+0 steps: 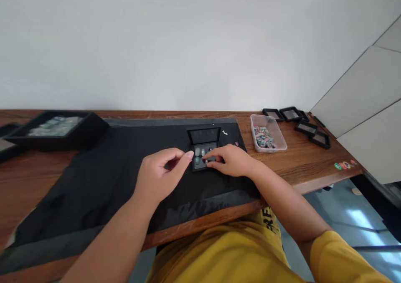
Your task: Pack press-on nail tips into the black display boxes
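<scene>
A small black case [204, 136] stands open on a black mat [103, 178], its lid tilted up at the back. Inside lie several small pale and green pieces [199, 152]. My left hand [158, 176] rests on the mat at the case's left edge, fingers curled, the thumb tip touching the edge. My right hand [230, 161] reaches over the case's right side, its fingertips pinched down on the pieces inside. What those fingertips hold is too small to make out.
A clear plastic tub [268, 137] of small coloured pieces stands to the right of the mat. Several small black cases [308, 127] lie at the far right. A black tray [56, 129] with greenish items sits at the far left. A white wall is behind the table.
</scene>
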Demonstrator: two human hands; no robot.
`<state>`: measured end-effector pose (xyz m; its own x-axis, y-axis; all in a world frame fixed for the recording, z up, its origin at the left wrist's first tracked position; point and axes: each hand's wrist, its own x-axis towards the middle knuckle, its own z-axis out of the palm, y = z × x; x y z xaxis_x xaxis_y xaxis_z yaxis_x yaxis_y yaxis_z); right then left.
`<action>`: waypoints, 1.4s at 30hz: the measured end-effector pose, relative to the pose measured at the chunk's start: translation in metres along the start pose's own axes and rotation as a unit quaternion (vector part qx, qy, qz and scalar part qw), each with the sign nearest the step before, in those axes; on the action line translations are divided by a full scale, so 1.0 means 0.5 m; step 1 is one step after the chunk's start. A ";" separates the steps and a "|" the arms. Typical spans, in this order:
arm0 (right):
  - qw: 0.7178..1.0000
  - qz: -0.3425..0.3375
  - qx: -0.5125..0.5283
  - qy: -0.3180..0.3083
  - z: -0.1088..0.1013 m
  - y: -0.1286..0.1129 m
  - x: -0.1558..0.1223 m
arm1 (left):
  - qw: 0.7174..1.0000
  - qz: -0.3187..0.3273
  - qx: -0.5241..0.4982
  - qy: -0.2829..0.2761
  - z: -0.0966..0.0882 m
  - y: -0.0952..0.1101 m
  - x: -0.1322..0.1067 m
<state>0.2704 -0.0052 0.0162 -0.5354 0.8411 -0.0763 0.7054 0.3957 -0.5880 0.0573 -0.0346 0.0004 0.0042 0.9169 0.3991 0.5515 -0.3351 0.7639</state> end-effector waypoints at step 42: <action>1.000 -0.013 -0.017 -0.008 -0.005 -0.002 -0.004 | 0.979 -0.052 0.127 -0.150 0.006 -0.047 0.011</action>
<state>0.2720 -0.0065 0.0193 -0.5603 0.8250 -0.0737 0.7067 0.4298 -0.5620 0.0469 -0.0212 -0.0168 0.1609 0.9786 0.1286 0.7518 -0.2059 0.6264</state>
